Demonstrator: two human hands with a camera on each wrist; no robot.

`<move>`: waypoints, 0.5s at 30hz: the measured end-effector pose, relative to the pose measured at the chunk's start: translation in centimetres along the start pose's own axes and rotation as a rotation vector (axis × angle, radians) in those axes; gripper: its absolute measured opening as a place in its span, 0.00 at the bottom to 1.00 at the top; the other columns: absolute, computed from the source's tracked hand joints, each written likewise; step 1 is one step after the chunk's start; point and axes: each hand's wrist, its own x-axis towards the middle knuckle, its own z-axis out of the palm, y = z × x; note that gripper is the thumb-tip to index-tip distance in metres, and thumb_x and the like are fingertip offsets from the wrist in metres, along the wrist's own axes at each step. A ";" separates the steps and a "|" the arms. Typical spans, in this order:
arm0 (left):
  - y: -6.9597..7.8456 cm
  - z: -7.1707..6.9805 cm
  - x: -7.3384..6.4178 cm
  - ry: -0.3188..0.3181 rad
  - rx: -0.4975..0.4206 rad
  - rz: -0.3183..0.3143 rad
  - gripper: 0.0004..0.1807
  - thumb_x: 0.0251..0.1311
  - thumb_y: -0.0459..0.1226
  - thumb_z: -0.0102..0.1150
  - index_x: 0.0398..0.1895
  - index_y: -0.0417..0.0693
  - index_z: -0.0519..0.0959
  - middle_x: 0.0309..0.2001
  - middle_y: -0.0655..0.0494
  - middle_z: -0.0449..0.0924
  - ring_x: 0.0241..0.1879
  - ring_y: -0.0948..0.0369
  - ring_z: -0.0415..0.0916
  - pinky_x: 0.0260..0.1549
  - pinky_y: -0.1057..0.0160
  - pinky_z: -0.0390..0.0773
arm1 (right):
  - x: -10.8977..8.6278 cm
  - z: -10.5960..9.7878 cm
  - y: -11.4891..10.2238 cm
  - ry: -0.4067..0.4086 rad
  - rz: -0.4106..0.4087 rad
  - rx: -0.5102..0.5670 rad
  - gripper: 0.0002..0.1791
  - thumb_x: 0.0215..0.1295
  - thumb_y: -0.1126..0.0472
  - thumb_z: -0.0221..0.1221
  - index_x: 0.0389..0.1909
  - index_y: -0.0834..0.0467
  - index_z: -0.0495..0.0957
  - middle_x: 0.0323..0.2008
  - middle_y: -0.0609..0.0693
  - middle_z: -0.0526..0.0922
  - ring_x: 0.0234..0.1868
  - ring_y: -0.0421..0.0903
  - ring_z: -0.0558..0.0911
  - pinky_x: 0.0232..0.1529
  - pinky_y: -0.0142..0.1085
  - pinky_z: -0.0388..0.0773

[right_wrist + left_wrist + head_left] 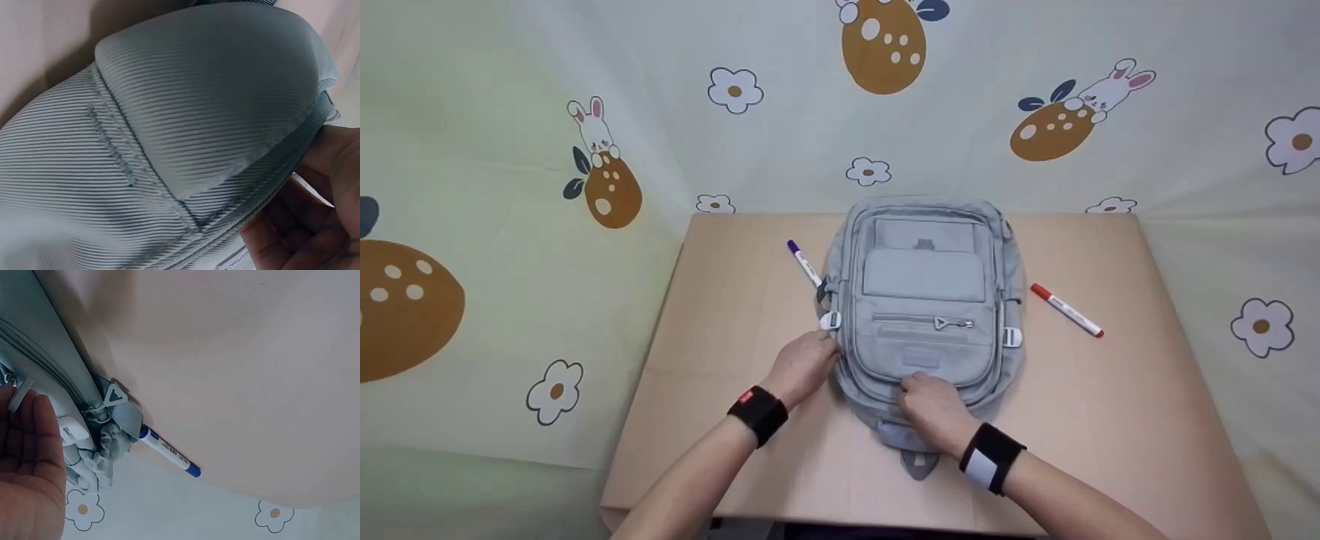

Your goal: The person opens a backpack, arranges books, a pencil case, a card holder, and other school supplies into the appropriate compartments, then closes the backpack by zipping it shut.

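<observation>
A grey backpack lies on its back on the table, its carry handle end toward the person. My left hand is at the backpack's left side, just below a white buckle. In the left wrist view its curled fingers hold a grey zipper pull; the thumb is out of sight there. My right hand grips the fabric at the near end of the front pocket. In the right wrist view, its thumb and fingers pinch the seam edge beside a padded grey flap.
The table has a brown covering. A blue-capped marker lies against the backpack's left side, and a red-capped marker lies to its right. Behind stands a pale curtain with rabbits and flowers.
</observation>
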 end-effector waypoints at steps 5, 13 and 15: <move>-0.1 0.1 -0.1 0.011 -0.027 -0.001 0.03 0.69 0.35 0.60 0.37 0.47 0.83 0.37 0.53 0.81 0.38 0.53 0.81 0.36 0.53 0.81 | -0.3 0.0 0.1 0.002 -0.007 -0.017 0.04 0.53 0.69 0.68 0.25 0.57 0.85 0.28 0.49 0.77 0.30 0.47 0.77 0.26 0.39 0.78; 0.0 0.1 0.0 -0.007 -0.060 -0.032 0.04 0.70 0.34 0.60 0.42 0.47 0.84 0.40 0.52 0.84 0.40 0.52 0.83 0.38 0.51 0.81 | -1.7 -0.9 1.2 0.021 0.015 -0.011 0.05 0.51 0.71 0.70 0.25 0.59 0.85 0.27 0.49 0.77 0.29 0.47 0.76 0.25 0.38 0.77; 0.0 0.0 0.0 -0.011 -0.066 -0.037 0.04 0.70 0.35 0.60 0.42 0.48 0.84 0.41 0.51 0.84 0.41 0.51 0.83 0.39 0.51 0.81 | -2.2 -1.1 1.7 0.042 0.019 -0.011 0.05 0.52 0.70 0.70 0.24 0.59 0.84 0.26 0.49 0.76 0.28 0.47 0.76 0.25 0.39 0.77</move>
